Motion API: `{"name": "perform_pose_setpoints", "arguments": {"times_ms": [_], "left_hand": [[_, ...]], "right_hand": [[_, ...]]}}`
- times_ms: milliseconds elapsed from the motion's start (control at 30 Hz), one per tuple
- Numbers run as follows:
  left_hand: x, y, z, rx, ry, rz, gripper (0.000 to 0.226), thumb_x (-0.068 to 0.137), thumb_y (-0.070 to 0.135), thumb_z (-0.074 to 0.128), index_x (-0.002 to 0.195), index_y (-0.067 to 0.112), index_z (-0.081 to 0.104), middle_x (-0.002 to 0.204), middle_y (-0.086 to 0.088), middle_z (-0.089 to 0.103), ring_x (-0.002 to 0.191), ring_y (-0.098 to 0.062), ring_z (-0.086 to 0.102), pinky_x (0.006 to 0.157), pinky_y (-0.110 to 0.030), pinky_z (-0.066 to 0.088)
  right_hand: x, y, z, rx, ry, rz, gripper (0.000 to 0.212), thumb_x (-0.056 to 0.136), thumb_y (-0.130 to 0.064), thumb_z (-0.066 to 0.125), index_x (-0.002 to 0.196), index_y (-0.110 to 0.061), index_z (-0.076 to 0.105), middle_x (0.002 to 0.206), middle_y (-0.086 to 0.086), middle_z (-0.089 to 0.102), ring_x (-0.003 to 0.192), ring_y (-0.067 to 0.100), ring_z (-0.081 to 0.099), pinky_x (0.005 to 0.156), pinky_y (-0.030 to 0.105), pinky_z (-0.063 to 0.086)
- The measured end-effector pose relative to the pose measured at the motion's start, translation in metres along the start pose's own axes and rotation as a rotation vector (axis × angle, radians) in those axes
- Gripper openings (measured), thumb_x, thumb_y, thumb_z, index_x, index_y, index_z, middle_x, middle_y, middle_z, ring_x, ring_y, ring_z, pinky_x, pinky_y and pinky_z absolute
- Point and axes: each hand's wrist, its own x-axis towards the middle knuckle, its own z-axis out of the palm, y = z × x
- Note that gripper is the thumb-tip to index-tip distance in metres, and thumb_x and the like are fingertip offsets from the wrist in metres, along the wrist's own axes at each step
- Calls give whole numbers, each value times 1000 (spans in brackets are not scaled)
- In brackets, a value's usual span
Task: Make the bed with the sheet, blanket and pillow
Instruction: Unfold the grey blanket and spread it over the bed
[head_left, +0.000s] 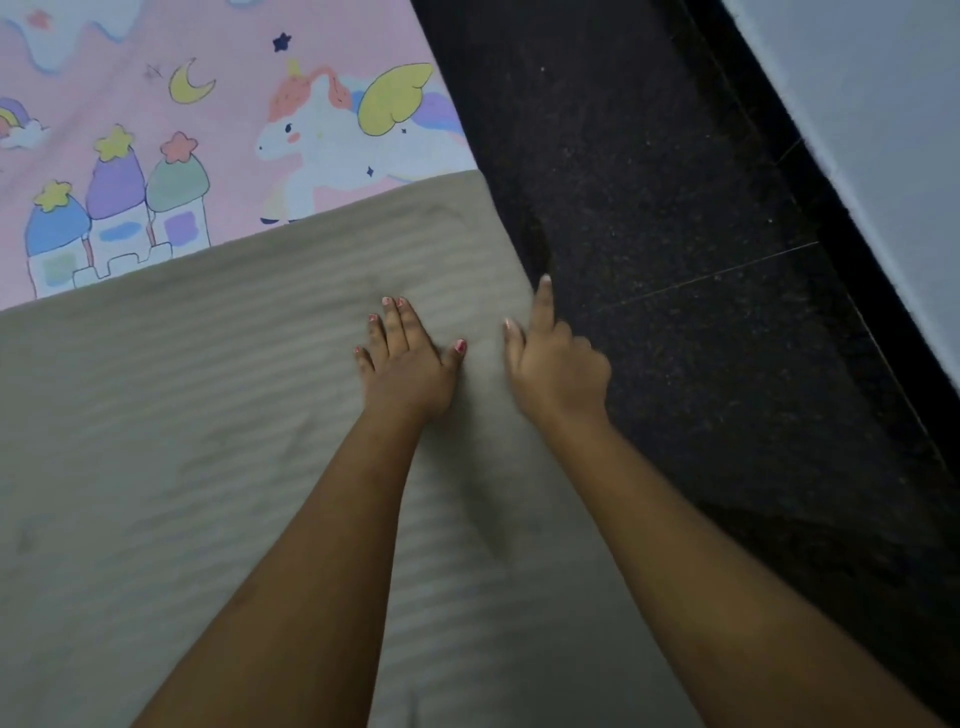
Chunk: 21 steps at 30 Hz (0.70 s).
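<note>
The grey striped blanket (234, 415) lay over the pink unicorn sheet (208, 104). Smoothing seemed to be the step in hand: the left hand (408, 364) pressed flat, fingers (395, 325) straight. The right hand (556, 369) sat at the blanket's side edge, its hold unclear. Squaring that edge likely came next, and the dark floor (675, 208) beside the bed gave room.

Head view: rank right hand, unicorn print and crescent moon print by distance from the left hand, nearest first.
1. right hand: just right of the left hand, at the blanket edge.
2. unicorn print: ahead and slightly left, on the pink sheet past the blanket's far edge.
3. crescent moon print: farther up and left on the sheet.
</note>
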Motion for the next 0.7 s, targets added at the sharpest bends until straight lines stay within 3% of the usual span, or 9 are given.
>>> {"name": "perform_pose_setpoints", "arguments": {"times_ms": [133,300,533,600,700], "left_hand": [[-38,15,25,-60,220,89,65,99,39,29,151,6,8,158,-12,10,145,-29,10,116,-43,11],[-105,9,58,-52,185,284,75,88,50,10,149,8,23,155,-10,23,144,-30,18,114,-46,18],[-174,-56,79,73,70,490,70,91,55,12,151,20,12,158,-2,11,146,-23,10,115,-43,12],[-186,-84,81,95,47,511,73,87,63,-1,149,25,-2,157,4,-3,145,-16,-5,116,-40,4],[-195,-122,82,87,84,492,77,84,67,-12,148,26,-6,155,9,-8,142,-12,-12,116,-36,-2]], "right_hand": [[-80,33,-2,62,-100,124,61,99,-50,24,152,-21,14,123,11,61,105,34,60,83,41,45],[-164,65,1,98,-166,276,51,98,-49,24,139,-20,34,119,9,62,103,32,60,82,40,45],[-242,88,11,257,-102,488,47,101,-44,23,122,-15,53,118,14,62,105,34,59,81,37,42],[-259,90,16,104,11,485,56,99,-45,19,126,-11,54,125,16,60,113,34,57,92,43,43],[-260,72,22,-122,200,394,60,94,-39,28,144,-7,39,148,14,40,136,32,35,109,55,22]]}}
